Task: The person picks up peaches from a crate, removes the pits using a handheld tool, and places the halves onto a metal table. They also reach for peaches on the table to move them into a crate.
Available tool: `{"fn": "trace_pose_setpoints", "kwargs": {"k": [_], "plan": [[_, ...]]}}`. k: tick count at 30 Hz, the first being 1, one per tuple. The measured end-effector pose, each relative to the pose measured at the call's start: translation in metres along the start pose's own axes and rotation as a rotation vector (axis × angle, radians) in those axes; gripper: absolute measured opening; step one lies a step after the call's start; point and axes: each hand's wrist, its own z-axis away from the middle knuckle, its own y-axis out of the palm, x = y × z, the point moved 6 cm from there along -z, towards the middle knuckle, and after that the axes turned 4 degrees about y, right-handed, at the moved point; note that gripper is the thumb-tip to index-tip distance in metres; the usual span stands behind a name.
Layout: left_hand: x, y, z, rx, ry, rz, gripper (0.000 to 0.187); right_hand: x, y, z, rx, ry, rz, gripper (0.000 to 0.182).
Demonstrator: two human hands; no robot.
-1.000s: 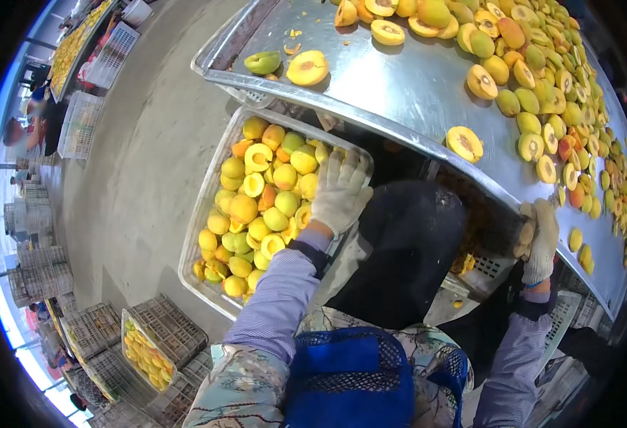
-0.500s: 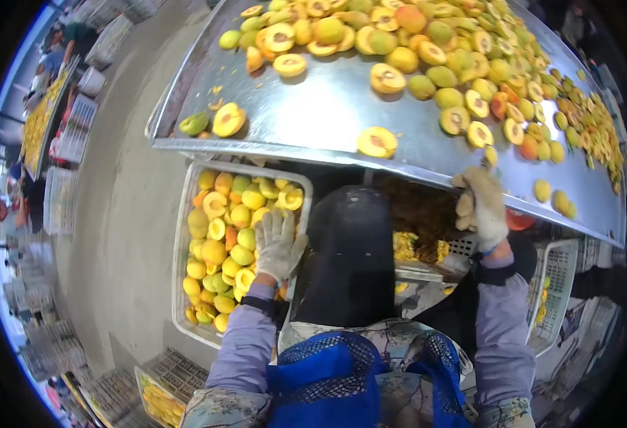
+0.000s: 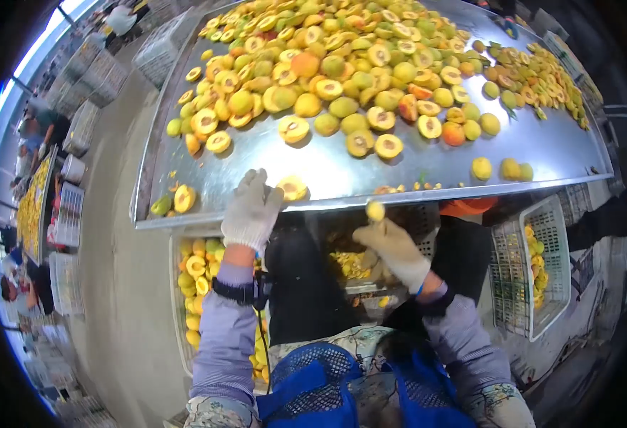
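Note:
My left hand [image 3: 251, 208], in a white glove, is over the front edge of the metal table [image 3: 220, 167]. Its fingers are apart and reach toward a halved peach [image 3: 292, 187], with nothing visible in them. Below the table edge, my gloved right hand [image 3: 392, 250] is closed; a small yellow piece [image 3: 375, 210] shows at its fingertips, and whatever else it grips is hidden. A large heap of halved and whole peaches [image 3: 313, 64] covers the back of the table. Another half [image 3: 184, 198] lies beside a greenish piece [image 3: 160, 206] at the near left corner.
Under the table's left side stands a crate of peaches [image 3: 178, 314], partly behind my left arm. A bin with yellow scraps [image 3: 349, 265] is between my knees. On the right is a light crate [image 3: 499, 285] holding some fruit. People work at another table [image 3: 36, 207] far left.
My left hand has moved from the peach crate up to the table edge. My right hand has moved left and down from the edge. The view has shifted, showing more of the heap.

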Motion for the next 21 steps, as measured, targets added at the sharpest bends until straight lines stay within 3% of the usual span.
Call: {"fn": "trace_pose_setpoints", "kwargs": {"k": [1, 2, 4, 6, 7, 8, 10, 12, 14, 16, 17, 18, 20, 21], "plan": [[-0.008, 0.005, -0.014, 0.037, -0.02, -0.109, 0.058, 0.013, 0.001, 0.024, 0.049, 0.172, -0.038, 0.025], [-0.012, 0.009, -0.03, 0.038, 0.003, -0.103, 0.058, 0.009, -0.003, 0.033, 0.048, 0.202, -0.049, 0.025], [0.001, 0.054, -0.047, 0.723, -0.247, 0.083, 0.06, 0.005, -0.006, 0.047, 0.076, 0.252, -0.065, 0.027], [-0.008, 0.067, -0.055, 0.727, -0.137, 0.003, 0.058, -0.02, -0.014, 0.045, 0.108, 0.256, 0.021, 0.03], [-0.024, 0.063, -0.053, 0.672, -0.171, 0.088, 0.057, -0.011, -0.015, 0.054, 0.091, 0.273, 0.007, 0.033], [-0.037, 0.058, -0.047, 0.617, -0.206, 0.175, 0.056, -0.032, -0.015, 0.043, 0.103, 0.132, -0.008, 0.034], [-0.05, 0.056, -0.04, 0.452, -0.127, 0.365, 0.05, -0.007, -0.014, 0.062, 0.094, 0.234, 0.033, 0.034], [-0.081, 0.04, -0.027, 0.334, -0.22, 0.807, 0.045, -0.011, -0.015, 0.063, 0.122, 0.217, 0.035, 0.035], [-0.112, 0.023, -0.009, 0.283, -0.168, 1.208, 0.044, -0.004, -0.022, 0.066, 0.091, 0.179, 0.031, 0.035], [-0.148, 0.014, 0.017, 0.424, 0.019, 1.181, 0.042, 0.008, -0.025, 0.073, 0.09, 0.175, 0.094, 0.034], [-0.17, 0.005, 0.029, 0.409, 0.248, 0.922, 0.041, 0.02, -0.025, 0.079, 0.092, 0.14, 0.105, 0.033], [-0.17, 0.006, 0.033, 0.37, 0.178, 0.624, 0.038, 0.022, -0.027, 0.082, 0.091, 0.148, 0.101, 0.033], [-0.175, -0.002, 0.024, 0.176, -0.07, 0.454, 0.035, 0.029, -0.026, 0.091, 0.065, 0.009, 0.172, 0.033], [-0.167, -0.001, 0.021, 0.149, -0.098, 0.621, 0.036, 0.031, -0.027, 0.097, 0.022, -0.04, 0.23, 0.033]]}}
